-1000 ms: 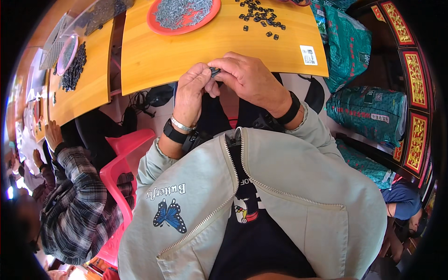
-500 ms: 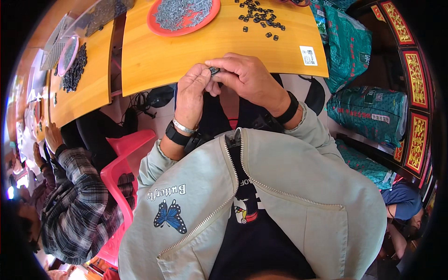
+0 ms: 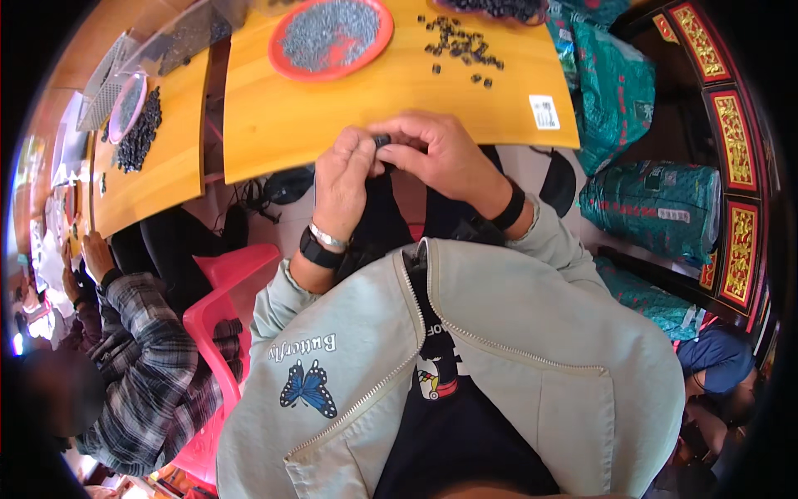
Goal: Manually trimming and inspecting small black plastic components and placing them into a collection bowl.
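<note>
A small black plastic piece (image 3: 381, 140) is pinched between my two hands at the near edge of the yellow wooden table (image 3: 274, 125). The fingers of my left hand (image 3: 345, 170) close round its left side. From the right, my right hand (image 3: 445, 154) grips it with thumb and forefinger. Much of the piece is covered by fingers, so its exact kind does not show. Ahead on the table sits a red plate (image 3: 277, 62) holding many small grey metal pieces (image 3: 337, 33). Loose small black pieces (image 3: 461, 46) lie scattered to its right.
A dark container of black pieces (image 3: 499, 8) stands at the far edge. Green woven bags (image 3: 652, 208) are stacked at the right. On the left, a person in a plaid shirt (image 3: 150, 341) sits by a pink chair (image 3: 212, 308), near another table with black pieces (image 3: 141, 129).
My view has shifted a little, bringing more of the far container into sight. Both hands still hold the small black piece, now turned slightly, with the fingers moved around it.
</note>
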{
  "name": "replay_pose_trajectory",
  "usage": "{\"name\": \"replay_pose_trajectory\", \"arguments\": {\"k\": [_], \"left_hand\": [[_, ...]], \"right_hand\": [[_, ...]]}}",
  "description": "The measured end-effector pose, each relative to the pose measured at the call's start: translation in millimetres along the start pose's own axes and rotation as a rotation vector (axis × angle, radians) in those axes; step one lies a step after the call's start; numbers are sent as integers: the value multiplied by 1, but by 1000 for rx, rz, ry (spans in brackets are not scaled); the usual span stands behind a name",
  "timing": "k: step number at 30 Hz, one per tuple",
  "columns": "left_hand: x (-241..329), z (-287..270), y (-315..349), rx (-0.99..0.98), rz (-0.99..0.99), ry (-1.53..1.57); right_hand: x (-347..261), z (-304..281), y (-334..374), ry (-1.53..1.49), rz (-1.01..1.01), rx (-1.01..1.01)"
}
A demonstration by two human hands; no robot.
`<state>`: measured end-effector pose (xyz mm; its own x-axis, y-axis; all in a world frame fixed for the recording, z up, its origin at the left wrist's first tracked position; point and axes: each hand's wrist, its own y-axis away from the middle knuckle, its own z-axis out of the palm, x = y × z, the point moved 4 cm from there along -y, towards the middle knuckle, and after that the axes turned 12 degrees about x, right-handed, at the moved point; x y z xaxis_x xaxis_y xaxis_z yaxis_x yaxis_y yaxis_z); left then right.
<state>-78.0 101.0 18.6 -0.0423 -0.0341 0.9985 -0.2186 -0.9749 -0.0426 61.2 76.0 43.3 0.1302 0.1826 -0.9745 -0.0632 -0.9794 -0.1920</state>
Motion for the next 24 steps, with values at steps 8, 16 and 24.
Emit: {"name": "replay_pose_trajectory", "arguments": {"k": [8, 16, 24], "left_hand": [[-22, -7, 0, 7, -111, 20], [-22, -6, -2, -3, -152, 42], [-24, -11, -8, 39, -190, 89]], "right_hand": [[-10, -12, -19, 411, -155, -221], [-72, -58, -165, 697, -493, 172], [-34, -77, -157, 845, -533, 237]]}}
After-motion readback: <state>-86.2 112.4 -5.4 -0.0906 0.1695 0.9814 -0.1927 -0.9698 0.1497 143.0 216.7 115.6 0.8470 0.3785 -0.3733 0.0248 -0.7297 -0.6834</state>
